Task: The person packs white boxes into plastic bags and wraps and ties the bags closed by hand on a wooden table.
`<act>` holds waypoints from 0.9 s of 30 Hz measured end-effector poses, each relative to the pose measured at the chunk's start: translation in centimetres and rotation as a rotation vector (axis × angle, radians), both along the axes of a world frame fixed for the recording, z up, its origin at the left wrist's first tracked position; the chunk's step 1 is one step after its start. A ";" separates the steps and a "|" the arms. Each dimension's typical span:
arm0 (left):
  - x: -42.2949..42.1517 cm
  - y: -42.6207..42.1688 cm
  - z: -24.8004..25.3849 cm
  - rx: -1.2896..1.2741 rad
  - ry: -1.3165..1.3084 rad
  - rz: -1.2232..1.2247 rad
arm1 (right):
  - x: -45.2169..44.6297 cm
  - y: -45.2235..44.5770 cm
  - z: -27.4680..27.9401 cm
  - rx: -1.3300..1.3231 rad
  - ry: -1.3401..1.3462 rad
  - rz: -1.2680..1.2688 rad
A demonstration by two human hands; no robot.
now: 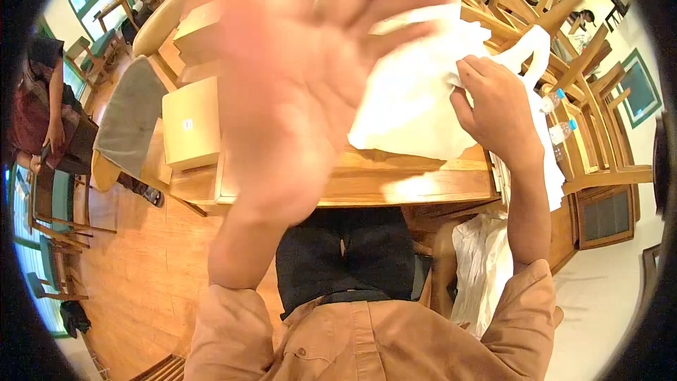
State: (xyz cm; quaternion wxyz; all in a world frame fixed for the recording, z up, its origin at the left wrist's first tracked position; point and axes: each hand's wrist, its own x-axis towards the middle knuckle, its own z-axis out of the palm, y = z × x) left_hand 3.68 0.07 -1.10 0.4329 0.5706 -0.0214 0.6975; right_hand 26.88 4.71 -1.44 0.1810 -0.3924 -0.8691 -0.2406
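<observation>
My left hand (296, 92) is raised close to the camera, palm showing and fingers spread. It is blurred, holds nothing and hides part of the table behind it. A white bag (412, 109) lies spread over the wooden table (423, 180), with a looped white handle (539, 56) at its right. My right hand (497, 102) pinches the right part of the white bag, with the fingers curled and a small fold showing at the fingertips.
Cardboard boxes (192, 123) stand on the left. Stacked wooden chairs (592, 120) and water bottles (562, 131) are on the right. White cloth or bags (483, 261) hang beside my seat. A person (53, 113) stands at far left, another (580, 28) at the back right.
</observation>
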 end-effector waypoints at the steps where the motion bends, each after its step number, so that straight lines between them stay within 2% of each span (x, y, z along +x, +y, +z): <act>1: 0.9 0.0 -1.0 -0.044 0.043 0.156 | 1.2 -0.2 0.5 0.006 -0.005 -0.002; 2: 1.9 1.1 -3.6 0.007 0.223 0.498 | 1.9 -0.2 0.3 -0.054 0.020 0.059; 4: 2.4 2.9 -7.4 -0.197 0.314 0.611 | 1.7 0.4 0.4 -0.193 0.003 0.113; 5: 1.9 4.0 -8.3 -0.187 0.323 0.603 | 0.8 1.2 0.4 -0.186 0.014 0.104; 7: -1.4 3.5 -8.9 -0.206 0.496 0.817 | -3.4 0.8 0.1 -0.241 0.000 0.317; 8: -0.8 3.9 -8.6 -0.136 0.479 0.898 | -3.6 1.1 0.0 -0.189 -0.020 0.339; 11: 0.8 4.5 -7.0 -0.197 0.376 0.852 | -4.8 2.0 -0.4 -0.093 0.056 0.442; 12: 1.0 4.9 -6.9 -0.194 0.375 0.851 | -5.0 2.0 -0.1 -0.164 0.028 0.425; 15: 0.9 5.9 -6.8 -0.284 0.357 0.875 | -5.5 1.6 1.0 -0.107 -0.026 0.460; 17: 0.1 6.2 -6.8 -0.293 0.261 0.797 | -5.1 2.1 3.0 -0.119 0.006 0.514; 19: -0.5 6.4 -6.7 -0.273 0.235 0.809 | -3.7 3.6 5.6 -0.181 0.219 0.598; 21: -0.9 6.2 -6.3 -0.254 0.207 0.825 | -1.4 6.2 8.1 -0.246 0.537 0.499; 23: -1.4 5.9 -5.9 -0.291 0.201 0.727 | 6.4 12.6 13.8 -0.809 0.170 0.673; 25: -1.5 6.1 -5.8 -0.276 0.180 0.734 | 4.3 20.0 7.8 -0.351 1.127 0.408; 27: -1.6 6.2 -5.9 -0.261 0.159 0.737 | 3.5 23.2 5.2 -0.532 1.257 -0.024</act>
